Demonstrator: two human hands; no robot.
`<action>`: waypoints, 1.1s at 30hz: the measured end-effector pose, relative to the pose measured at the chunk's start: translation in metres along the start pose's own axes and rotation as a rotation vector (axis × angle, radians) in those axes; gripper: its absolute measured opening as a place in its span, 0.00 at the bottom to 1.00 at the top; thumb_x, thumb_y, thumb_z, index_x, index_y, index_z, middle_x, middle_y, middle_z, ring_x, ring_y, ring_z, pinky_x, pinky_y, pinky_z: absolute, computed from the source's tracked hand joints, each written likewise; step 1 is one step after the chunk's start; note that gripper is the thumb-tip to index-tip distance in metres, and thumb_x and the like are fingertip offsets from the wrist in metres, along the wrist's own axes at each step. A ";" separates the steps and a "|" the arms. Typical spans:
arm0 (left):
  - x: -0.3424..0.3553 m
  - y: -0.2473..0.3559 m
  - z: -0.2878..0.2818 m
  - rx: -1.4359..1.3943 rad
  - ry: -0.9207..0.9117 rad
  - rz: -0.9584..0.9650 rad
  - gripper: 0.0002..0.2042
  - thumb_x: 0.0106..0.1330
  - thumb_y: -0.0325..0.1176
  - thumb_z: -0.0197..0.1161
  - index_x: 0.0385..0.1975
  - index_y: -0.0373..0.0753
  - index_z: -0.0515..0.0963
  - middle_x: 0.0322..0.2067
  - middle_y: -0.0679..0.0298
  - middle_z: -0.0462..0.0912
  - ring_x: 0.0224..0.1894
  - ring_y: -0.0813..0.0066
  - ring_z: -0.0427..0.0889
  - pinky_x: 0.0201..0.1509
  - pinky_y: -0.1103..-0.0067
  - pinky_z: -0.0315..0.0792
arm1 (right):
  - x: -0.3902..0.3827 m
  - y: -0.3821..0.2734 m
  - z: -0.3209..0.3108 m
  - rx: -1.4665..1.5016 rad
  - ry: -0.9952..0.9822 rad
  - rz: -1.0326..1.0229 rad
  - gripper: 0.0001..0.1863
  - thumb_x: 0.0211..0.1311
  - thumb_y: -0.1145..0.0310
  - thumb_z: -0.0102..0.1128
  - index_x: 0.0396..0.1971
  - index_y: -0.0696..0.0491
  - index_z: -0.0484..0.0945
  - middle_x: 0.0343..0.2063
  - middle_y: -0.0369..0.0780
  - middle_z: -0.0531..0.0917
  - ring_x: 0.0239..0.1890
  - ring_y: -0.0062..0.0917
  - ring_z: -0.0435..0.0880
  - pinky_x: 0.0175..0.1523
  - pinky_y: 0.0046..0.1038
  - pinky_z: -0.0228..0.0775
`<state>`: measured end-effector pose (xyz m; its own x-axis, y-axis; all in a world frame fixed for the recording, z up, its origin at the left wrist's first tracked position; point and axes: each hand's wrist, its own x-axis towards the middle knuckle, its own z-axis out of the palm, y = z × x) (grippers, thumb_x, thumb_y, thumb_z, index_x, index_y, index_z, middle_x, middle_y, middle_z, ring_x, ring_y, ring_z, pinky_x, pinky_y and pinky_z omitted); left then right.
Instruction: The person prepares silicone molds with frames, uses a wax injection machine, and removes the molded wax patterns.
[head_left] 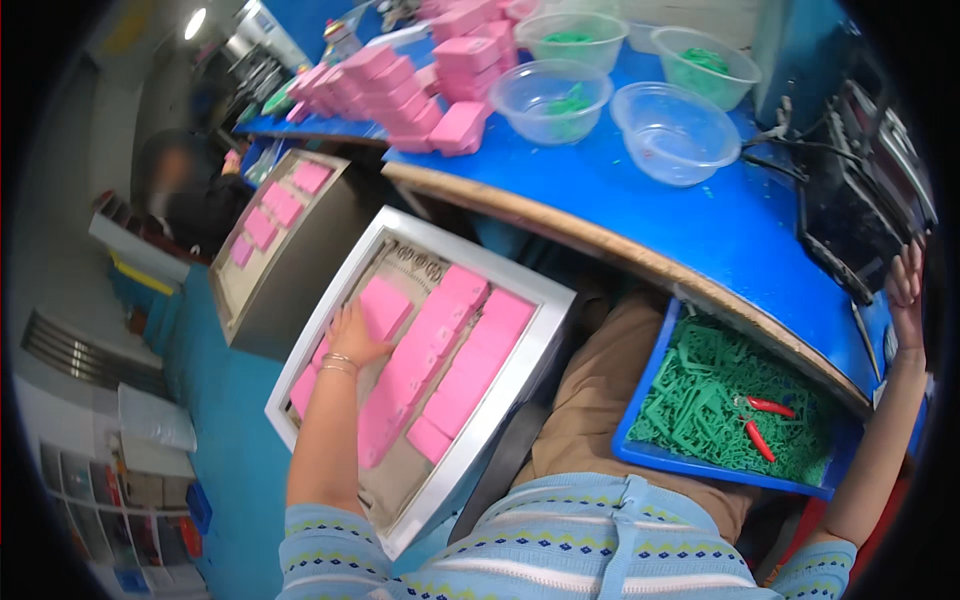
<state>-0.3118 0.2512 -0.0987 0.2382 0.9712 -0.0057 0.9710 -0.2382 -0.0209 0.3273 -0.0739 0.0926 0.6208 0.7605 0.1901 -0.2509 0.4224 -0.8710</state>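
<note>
My left hand (352,338) reaches over a white-framed, sand-coloured bed (545,290) that holds several pink blocks. Its fingers are spread along the edge of one pink block (384,306), touching it; a grip on it does not show. Beside that block lie a long pink row (425,360) and another row (485,350). My right hand (906,275) is raised at the far right, fingers stretched upward, next to dark metal equipment (850,170). I see nothing in it, and whether it touches the equipment is unclear.
A blue bin (625,445) of green strips (700,385) holds red-handled nippers (765,425). On the blue table (600,185) stand stacked pink blocks (400,95) and clear bowls (675,140). Another bed (235,285) stands at left, with a person (200,200) beyond it.
</note>
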 end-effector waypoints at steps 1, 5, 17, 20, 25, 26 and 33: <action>0.005 -0.004 -0.001 0.082 -0.113 -0.058 0.49 0.33 0.49 0.73 0.57 0.34 0.58 0.54 0.52 0.66 0.57 0.58 0.63 0.61 0.61 0.54 | -0.003 0.013 -0.001 0.013 -0.016 0.022 0.19 0.69 0.62 0.36 0.17 0.51 0.60 0.09 0.31 0.55 0.08 0.12 0.52 0.12 0.14 0.44; 0.015 -0.002 -0.012 -0.101 -0.163 -0.072 0.49 0.31 0.45 0.74 0.58 0.35 0.56 0.54 0.50 0.63 0.58 0.57 0.61 0.62 0.63 0.55 | -0.049 0.023 0.013 -0.048 0.011 0.003 0.19 0.70 0.60 0.34 0.17 0.50 0.60 0.08 0.30 0.55 0.07 0.12 0.52 0.13 0.14 0.44; -0.070 0.203 -0.145 -0.722 0.326 0.836 0.49 0.33 0.35 0.73 0.59 0.38 0.51 0.58 0.44 0.50 0.60 0.47 0.55 0.61 0.62 0.56 | -0.127 0.118 0.136 -0.469 -0.436 0.355 0.48 0.43 0.62 0.71 0.62 0.51 0.48 0.54 0.49 0.63 0.53 0.33 0.70 0.53 0.33 0.64; -0.095 0.259 -0.155 -0.777 0.298 1.235 0.53 0.31 0.36 0.75 0.62 0.46 0.49 0.60 0.41 0.46 0.57 0.44 0.61 0.57 0.59 0.62 | -0.130 0.125 0.168 -0.345 -0.428 0.321 0.55 0.41 0.61 0.72 0.64 0.54 0.41 0.58 0.55 0.55 0.59 0.40 0.61 0.60 0.41 0.55; -0.126 0.303 -0.150 -0.932 0.210 1.301 0.65 0.30 0.47 0.78 0.64 0.44 0.32 0.63 0.42 0.36 0.60 0.49 0.57 0.59 0.60 0.56 | -0.136 0.133 0.153 -0.080 -0.392 0.323 0.49 0.48 0.60 0.66 0.65 0.51 0.42 0.57 0.49 0.57 0.59 0.34 0.60 0.60 0.34 0.55; -0.132 0.305 -0.147 -1.062 0.103 1.179 0.66 0.30 0.49 0.78 0.64 0.43 0.30 0.63 0.43 0.35 0.62 0.50 0.54 0.61 0.60 0.53 | -0.138 0.132 0.144 -0.044 -0.363 0.334 0.49 0.48 0.61 0.66 0.65 0.49 0.41 0.57 0.47 0.57 0.58 0.33 0.60 0.60 0.34 0.55; -0.159 0.335 -0.125 -1.585 -0.977 0.788 0.56 0.44 0.36 0.74 0.65 0.35 0.34 0.65 0.56 0.43 0.66 0.64 0.47 0.66 0.69 0.46 | -0.155 0.133 0.133 -0.101 -0.230 0.109 0.47 0.49 0.66 0.66 0.63 0.47 0.41 0.54 0.46 0.58 0.56 0.31 0.63 0.57 0.35 0.60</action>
<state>-0.0212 0.0172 0.0204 0.9752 0.2204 -0.0174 -0.0304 0.2117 0.9769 0.0994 -0.0702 0.0074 0.4058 0.8960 0.1803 -0.2246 0.2890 -0.9306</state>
